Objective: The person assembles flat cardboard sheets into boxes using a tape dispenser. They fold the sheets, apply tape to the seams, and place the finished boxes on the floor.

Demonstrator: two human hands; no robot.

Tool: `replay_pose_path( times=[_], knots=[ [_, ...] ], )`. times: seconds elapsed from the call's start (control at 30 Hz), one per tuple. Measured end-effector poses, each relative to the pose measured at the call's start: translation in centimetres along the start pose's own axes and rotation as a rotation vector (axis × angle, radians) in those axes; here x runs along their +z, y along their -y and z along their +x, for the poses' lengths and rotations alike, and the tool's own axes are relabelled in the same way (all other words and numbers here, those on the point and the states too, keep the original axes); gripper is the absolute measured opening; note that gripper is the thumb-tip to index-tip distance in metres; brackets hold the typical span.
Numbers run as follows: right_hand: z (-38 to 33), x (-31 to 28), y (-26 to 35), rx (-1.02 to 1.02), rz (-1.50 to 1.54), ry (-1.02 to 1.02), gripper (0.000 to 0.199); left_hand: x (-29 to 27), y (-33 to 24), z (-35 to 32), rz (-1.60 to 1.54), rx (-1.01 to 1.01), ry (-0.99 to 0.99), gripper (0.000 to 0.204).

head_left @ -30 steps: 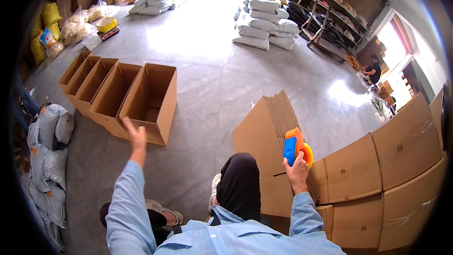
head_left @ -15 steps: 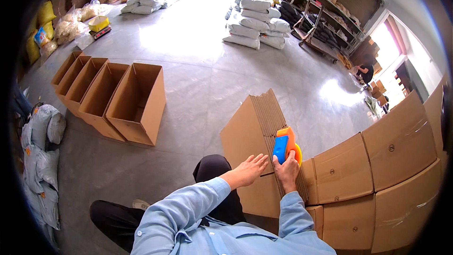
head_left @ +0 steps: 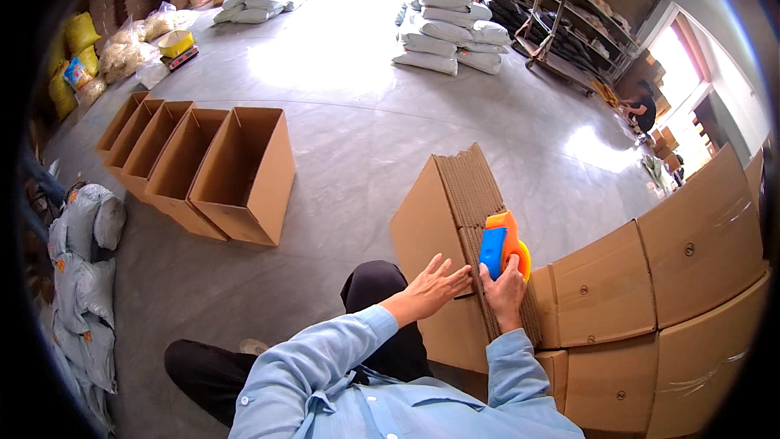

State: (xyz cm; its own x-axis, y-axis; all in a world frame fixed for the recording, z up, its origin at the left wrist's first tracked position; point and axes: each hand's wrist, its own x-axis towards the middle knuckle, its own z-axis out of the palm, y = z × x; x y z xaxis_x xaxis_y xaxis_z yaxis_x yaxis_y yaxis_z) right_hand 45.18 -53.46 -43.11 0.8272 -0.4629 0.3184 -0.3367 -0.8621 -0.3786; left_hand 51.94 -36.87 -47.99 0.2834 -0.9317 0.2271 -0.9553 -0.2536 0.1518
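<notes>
Before me stands a stack of flattened cardboard boxes, upright on edge with its folded ends facing up and right. My right hand grips an orange and blue tape dispenser, with a yellow roll partly showing at its right side. The dispenser sits over the stack's edges; whether it touches them I cannot tell. My left hand is open, fingers spread, with its fingertips at the left edge of the stack. It holds nothing.
Several open-topped cardboard boxes stand in a row at left. More cardboard boxes form a wall at right. White sacks are piled farther back, others at far left. A person crouches near a shelf rack.
My view has shifted slightly, so the surroundings sit a little farther right. The fingers of my left hand have spread more. My right hand keeps its hold on the tape dispenser.
</notes>
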Motion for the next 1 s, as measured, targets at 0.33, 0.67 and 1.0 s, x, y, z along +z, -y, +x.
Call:
replay_pose_path(
  times=[0.33, 0.67, 1.0],
  knots=[
    [-0.9, -1.8, 1.5, 0.003, 0.205, -0.011, 0.056, -1.4, 0.8, -3.9, 0.154, -0.009, -0.199, 0.017],
    [-1.2, -3.7, 6.4, 0.040, 0.920, 0.261, 0.053, -1.8, 3.0, -4.8, 0.276, -0.016, -0.193, 0.009],
    [0.5, -12.7, 6.4, -0.115, 1.058, -0.174, 0.042, -15.6, 8.5, -9.0, 0.389, -0.305, -0.465, 0.004]
  ],
)
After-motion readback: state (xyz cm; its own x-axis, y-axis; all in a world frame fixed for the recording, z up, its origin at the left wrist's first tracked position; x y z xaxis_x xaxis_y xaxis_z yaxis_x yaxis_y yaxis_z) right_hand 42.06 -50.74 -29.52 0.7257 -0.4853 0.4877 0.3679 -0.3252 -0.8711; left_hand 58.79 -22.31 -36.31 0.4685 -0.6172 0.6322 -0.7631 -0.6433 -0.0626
